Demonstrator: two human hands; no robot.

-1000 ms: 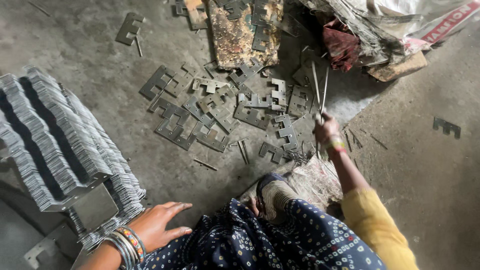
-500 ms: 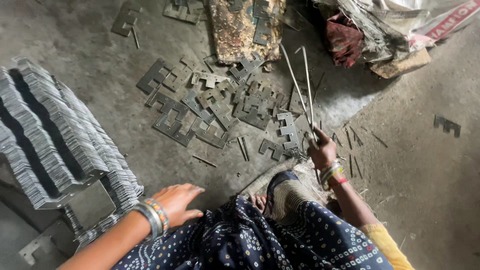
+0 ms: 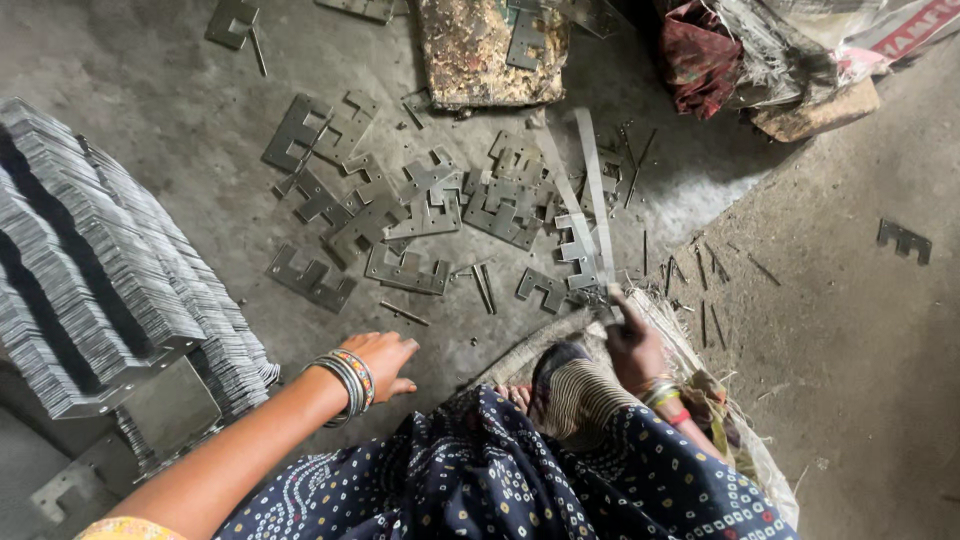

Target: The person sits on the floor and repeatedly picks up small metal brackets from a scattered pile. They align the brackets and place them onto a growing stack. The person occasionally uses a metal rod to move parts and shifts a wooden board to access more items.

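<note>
Head view: right hand (image 3: 632, 340) grasps two metal strips (image 3: 590, 200); left hand (image 3: 385, 355) rests released on floor (image 3: 150, 60).

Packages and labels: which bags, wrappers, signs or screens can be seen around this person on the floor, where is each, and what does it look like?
Sack: top right corner, crumpled white woven plastic with red printing, lying on its side.
Plastic wrapping: just left of the sack, wrinkled, greyish and see-through.
Cloth bundle: left of the wrapping, bunched, dark red with a pattern.
No signs or screens in view.
</note>
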